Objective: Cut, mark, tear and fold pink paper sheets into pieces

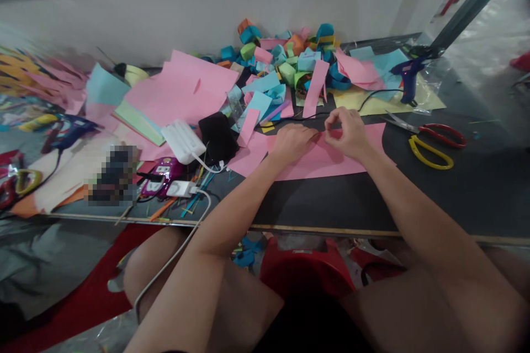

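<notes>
A long sheet of pink paper (pixel 331 164) lies on the dark tabletop in front of me. My left hand (pixel 296 142) rests on its upper part, palm down, fingers lying low and pointing right. Just to the right, my right hand (pixel 346 131) is over the same sheet, its thumb and forefinger curled into a ring with the tips closed together. Whatever is between those tips, if anything, is too small to make out. Right of the sheet lie scissors (pixel 430 142) with one red and one yellow handle, their blades spread.
A blue glue gun (pixel 409 80) stands at the back right, its cord running left. Behind my hands is a heap of coloured paper loops (pixel 290 60). On the left are large pink sheets (pixel 190 88), a white power adapter (pixel 183 141), a black pouch (pixel 217 137) and another glue gun (pixel 74 129).
</notes>
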{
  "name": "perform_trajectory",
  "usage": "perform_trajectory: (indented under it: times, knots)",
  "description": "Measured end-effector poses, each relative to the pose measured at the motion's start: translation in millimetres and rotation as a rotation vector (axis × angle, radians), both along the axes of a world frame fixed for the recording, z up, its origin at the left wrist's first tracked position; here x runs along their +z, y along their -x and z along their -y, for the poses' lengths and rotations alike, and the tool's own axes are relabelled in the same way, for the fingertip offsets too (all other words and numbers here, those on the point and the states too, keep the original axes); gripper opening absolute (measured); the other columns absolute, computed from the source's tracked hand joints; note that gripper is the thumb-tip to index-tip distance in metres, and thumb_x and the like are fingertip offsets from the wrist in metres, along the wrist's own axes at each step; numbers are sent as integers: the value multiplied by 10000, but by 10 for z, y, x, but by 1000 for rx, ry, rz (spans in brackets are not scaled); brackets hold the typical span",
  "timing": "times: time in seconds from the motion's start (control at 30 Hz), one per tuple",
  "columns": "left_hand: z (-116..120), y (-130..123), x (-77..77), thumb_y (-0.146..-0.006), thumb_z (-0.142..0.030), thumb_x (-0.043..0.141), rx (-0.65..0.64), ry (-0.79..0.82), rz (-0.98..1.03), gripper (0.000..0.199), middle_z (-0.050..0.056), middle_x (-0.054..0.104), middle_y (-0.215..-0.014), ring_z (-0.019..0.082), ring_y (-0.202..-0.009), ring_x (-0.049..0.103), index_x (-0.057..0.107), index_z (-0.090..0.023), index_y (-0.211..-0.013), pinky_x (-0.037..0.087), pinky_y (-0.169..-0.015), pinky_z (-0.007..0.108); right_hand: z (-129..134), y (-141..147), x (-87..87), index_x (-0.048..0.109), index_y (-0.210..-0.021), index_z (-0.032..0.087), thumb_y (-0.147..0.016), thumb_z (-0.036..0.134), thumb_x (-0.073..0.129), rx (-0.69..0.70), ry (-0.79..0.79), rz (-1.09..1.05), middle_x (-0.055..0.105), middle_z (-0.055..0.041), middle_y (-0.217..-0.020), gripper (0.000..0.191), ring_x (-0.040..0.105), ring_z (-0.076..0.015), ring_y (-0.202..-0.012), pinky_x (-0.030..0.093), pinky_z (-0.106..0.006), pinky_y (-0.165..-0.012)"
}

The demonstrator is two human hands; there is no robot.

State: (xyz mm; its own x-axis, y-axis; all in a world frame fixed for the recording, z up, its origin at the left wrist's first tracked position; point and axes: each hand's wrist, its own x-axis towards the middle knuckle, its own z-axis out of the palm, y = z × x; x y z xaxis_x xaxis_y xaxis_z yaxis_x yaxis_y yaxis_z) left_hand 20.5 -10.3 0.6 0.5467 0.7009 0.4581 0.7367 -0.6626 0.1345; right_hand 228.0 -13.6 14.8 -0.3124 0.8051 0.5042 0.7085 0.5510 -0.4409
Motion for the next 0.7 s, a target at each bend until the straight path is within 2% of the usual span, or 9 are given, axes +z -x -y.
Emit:
perform_trajectory:
  times: [0.13, 0.27, 0.37, 0.43, 0.5, 0.57, 0.63, 0.7]
  knots:
    - [-11, 39, -12, -1081, -293, 523, -41, -27, -22, 320, 93, 812, -857, 227, -822, 758, 831, -206, -1061, 526, -739, 345, -30, -39, 7, 462, -967, 275, -726, 151, 602, 8, 13, 41, 682, -19, -870, 306, 641, -256, -861, 431, -483, -993]
    - [4, 20, -5, -1072, -324, 527, -24, -17, -60, 340, 85, 811, -841, 217, -801, 747, 832, -200, -989, 513, -720, 327, -43, -71, 3, 458, -967, 281, -735, 135, 598, 17, 41, 63, 683, -23, -880, 308, 651, -258, -856, 444, -488, -995]
    - [33, -44, 22, -1050, -312, 537, 23, 56, -80, 328, 105, 817, -898, 236, -832, 745, 828, -191, -959, 530, -749, 351, -60, -62, -66, 500, -1009, 283, -779, 169, 608, 25, 65, 63, 702, -57, -948, 279, 664, -299, -968, 466, -515, -1001]
    - [19, -24, 51, -1038, -290, 540, 106, 75, -57, 312, 123, 818, -960, 257, -879, 746, 820, -183, -954, 547, -783, 376, -81, -48, -133, 538, -1081, 277, -799, 213, 630, 49, 56, 56, 715, -99, -1078, 303, 652, -337, -1099, 476, -548, -1029]
    - [-41, 129, 94, -1019, -282, 567, 227, 70, -16, 268, 144, 815, -1026, 283, -937, 746, 812, -173, -1010, 559, -805, 397, -103, -39, -196, 563, -1172, 266, -814, 260, 661, 98, 44, 70, 696, -136, -1238, 371, 619, -366, -1224, 462, -584, -1094]
    - [-127, 432, 156, -944, -307, 689, 328, 112, -24, 256, 162, 806, -1103, 308, -994, 741, 804, -173, -1129, 572, -820, 404, -123, -36, -242, 573, -1246, 254, -838, 291, 677, 135, 30, 97, 663, -153, -1347, 423, 582, -376, -1313, 427, -602, -1166]
    - [-188, 821, 241, -789, -378, 855, 382, 297, -153, 371, 153, 803, -1105, 322, -990, 734, 823, -189, -1106, 583, -844, 408, -141, -37, -272, 580, -1295, 244, -868, 316, 673, 120, 19, 117, 635, -154, -1409, 443, 550, -378, -1370, 394, -612, -1214]
    - [-178, 1175, 341, -671, -481, 926, 339, 501, -351, 612, 135, 784, -1148, 335, -1044, 721, 810, -214, -1209, 581, -918, 415, -160, -37, -298, 587, -1325, 227, -884, 339, 673, 80, 26, 133, 607, -158, -1455, 463, 514, -384, -1415, 377, -618, -1237]
